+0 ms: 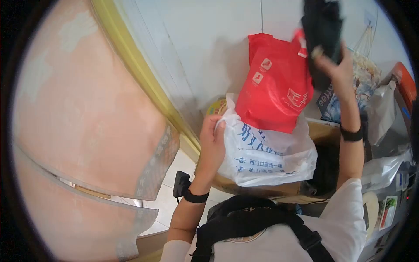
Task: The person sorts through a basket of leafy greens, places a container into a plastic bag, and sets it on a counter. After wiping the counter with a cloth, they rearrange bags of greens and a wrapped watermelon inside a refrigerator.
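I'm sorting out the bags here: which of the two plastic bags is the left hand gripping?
The white bag with blue print, held at its edge by the left hand. The red bag sits above it, nearer the right hand, which holds a dark item.

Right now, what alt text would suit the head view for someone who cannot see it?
A person's left hand grips a white printed plastic bag while the right hand lifts a dark garment above a red bag, beside a white wall.
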Demonstrator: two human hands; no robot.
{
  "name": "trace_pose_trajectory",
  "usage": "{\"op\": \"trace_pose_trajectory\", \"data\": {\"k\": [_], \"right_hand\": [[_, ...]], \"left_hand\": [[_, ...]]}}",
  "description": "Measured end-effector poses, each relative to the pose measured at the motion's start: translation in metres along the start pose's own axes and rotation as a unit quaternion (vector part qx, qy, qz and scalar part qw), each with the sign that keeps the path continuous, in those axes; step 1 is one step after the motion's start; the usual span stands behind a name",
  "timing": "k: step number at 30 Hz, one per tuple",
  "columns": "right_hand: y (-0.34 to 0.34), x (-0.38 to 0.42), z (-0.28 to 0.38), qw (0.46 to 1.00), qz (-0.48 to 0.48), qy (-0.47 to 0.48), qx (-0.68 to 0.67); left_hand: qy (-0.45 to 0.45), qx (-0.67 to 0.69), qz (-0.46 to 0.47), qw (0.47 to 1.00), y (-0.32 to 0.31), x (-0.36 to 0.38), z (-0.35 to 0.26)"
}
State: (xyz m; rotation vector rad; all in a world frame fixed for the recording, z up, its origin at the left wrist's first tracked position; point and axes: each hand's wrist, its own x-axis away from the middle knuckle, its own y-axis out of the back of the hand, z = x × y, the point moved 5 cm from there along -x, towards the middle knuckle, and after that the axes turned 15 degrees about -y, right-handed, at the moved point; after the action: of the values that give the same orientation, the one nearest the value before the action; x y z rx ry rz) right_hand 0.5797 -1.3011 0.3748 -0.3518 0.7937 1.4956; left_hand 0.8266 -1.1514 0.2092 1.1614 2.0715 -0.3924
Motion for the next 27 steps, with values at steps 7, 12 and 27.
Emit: {"op": "trace_pose_trajectory", "data": {"k": [7,12,27], "right_hand": [[0.011,-0.047,0.08,0.963,0.027,0.077,-0.256],[0.009,-0.075,0.104,0.938,0.056,0.108,-0.325],[-0.036,-0.055,0.038,0.942,0.032,0.128,-0.31]], "left_hand": [[0.008,0.069,-0.15,0.986,0.058,0.0,-0.054],[-0.066,-0.051,-0.185,0.979,0.177,0.033,-0.088],[0.015,-0.281,-0.414,0.866,0.298,0.126,-0.129]]}}
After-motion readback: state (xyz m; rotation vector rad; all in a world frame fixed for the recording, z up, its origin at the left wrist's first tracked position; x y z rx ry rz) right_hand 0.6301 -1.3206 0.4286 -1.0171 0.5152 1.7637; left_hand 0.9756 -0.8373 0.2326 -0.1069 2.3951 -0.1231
